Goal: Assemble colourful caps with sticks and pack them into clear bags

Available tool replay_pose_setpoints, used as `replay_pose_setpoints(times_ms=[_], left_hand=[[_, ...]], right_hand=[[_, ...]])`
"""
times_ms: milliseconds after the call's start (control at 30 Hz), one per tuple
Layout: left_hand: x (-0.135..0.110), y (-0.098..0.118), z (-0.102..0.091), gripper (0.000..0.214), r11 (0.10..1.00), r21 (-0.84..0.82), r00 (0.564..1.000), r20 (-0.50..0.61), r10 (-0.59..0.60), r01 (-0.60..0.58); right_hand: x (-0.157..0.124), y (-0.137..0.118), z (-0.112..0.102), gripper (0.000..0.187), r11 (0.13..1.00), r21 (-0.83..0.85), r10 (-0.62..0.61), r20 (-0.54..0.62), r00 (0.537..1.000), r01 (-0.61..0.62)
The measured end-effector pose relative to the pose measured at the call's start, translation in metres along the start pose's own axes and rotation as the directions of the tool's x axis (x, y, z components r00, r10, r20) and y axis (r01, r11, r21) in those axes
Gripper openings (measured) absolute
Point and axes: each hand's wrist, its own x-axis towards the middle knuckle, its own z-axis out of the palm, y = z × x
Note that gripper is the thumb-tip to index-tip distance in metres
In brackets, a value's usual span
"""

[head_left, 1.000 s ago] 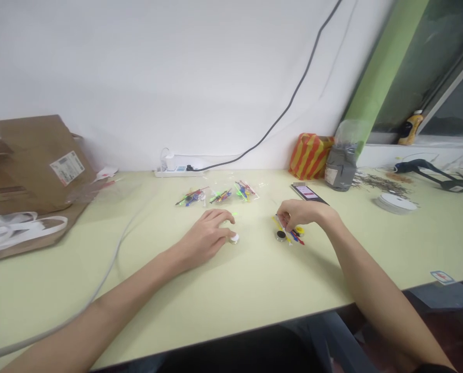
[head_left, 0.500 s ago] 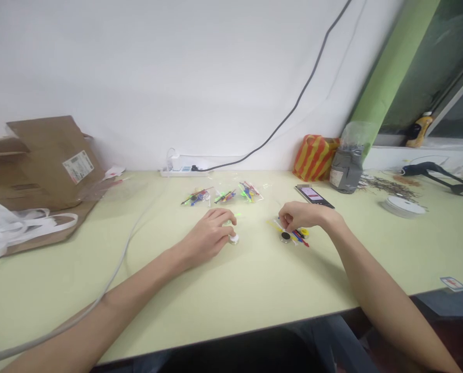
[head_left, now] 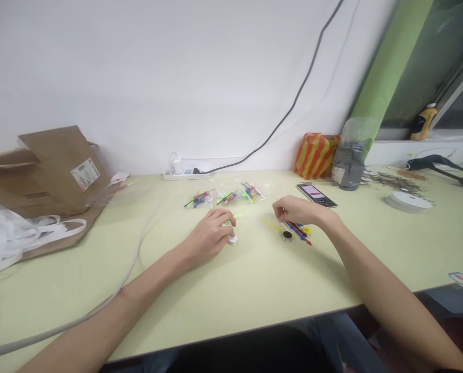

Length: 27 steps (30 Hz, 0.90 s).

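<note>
My left hand [head_left: 210, 233] rests on the table with curled fingers, its thumb on a small white disc [head_left: 233, 240]. A bright green piece [head_left: 237, 215] shows just beyond its fingertips, mostly covered by them. My right hand [head_left: 293, 210] is closed in a pinch above a small group of coloured plastic sticks; whatever lies between its fingertips is hidden. Below it are a yellow stick [head_left: 272, 225], blue and red arrow-tipped sticks [head_left: 302, 235], a round black-topped piece [head_left: 287, 235] and a yellow round piece [head_left: 306, 231].
Clear bags of coloured pieces [head_left: 250, 192] lie behind my hands. A power strip [head_left: 181, 175] sits by the wall, a phone [head_left: 317, 195] beyond my right hand. A cardboard box [head_left: 56, 176] stands left; a grey cable [head_left: 126, 269] crosses my left forearm. White discs [head_left: 408, 202] lie right.
My right hand has lifted slightly and shifted left, uncovering more of the sticks and the black-topped piece. My left hand stays on the white disc. The view has shifted slightly.
</note>
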Motion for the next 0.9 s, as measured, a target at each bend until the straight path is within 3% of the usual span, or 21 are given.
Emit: replay_pose_setpoints(times_ms=[133, 233, 300, 333, 433, 633, 733, 833, 900], left_hand=[[-0.001, -0.001, 0.001, 0.028, 1.0, 0.014, 1.0, 0.007, 0.011, -0.011], [-0.001, -0.001, 0.003, 0.028, 0.999, 0.036, 1.0, -0.014, -0.014, 0.014], [0.0, -0.001, 0.003, 0.035, 0.996, 0.058, 0.996, -0.07, -0.062, 0.066], [0.0, -0.001, 0.003, 0.039, 0.993, 0.069, 0.99, -0.106, -0.09, 0.097], [0.0, -0.002, 0.001, 0.044, 0.984, 0.086, 0.971, -0.196, -0.137, 0.156], [-0.002, -0.004, -0.004, 0.032, 0.987, 0.135, 0.991, -0.117, -0.066, 0.082], [-0.001, -0.005, -0.005, 0.012, 0.985, 0.167, 0.993, -0.121, -0.017, 0.037], [0.0, -0.007, -0.01, 0.02, 0.979, 0.203, 0.996, -0.087, 0.037, -0.019], [0.0, -0.008, -0.015, 0.024, 0.97, 0.232, 0.998, 0.011, 0.07, -0.07]], right_hand=[[0.005, -0.002, 0.002, 0.013, 0.994, -0.064, -0.096, -0.212, 0.973, 0.084], [0.006, -0.014, 0.006, 0.014, 0.975, -0.103, -0.221, -0.439, 0.871, 0.196], [0.006, -0.027, 0.013, 0.012, 0.944, -0.011, -0.283, -0.538, 0.794, 0.329], [0.007, -0.034, 0.018, 0.01, 0.911, 0.08, -0.298, -0.549, 0.781, 0.404], [0.009, -0.053, 0.035, 0.016, 0.747, 0.394, -0.342, -0.464, 0.817, 0.536], [0.016, -0.068, 0.063, 0.03, 0.466, 0.765, -0.326, -0.32, 0.89, 0.446], [0.015, -0.072, 0.064, 0.033, 0.4, 0.83, -0.301, -0.281, 0.911, 0.388], [0.013, -0.074, 0.062, 0.035, 0.388, 0.845, -0.297, -0.263, 0.918, 0.368], [0.012, -0.075, 0.06, 0.037, 0.393, 0.85, -0.287, -0.25, 0.925, 0.352]])
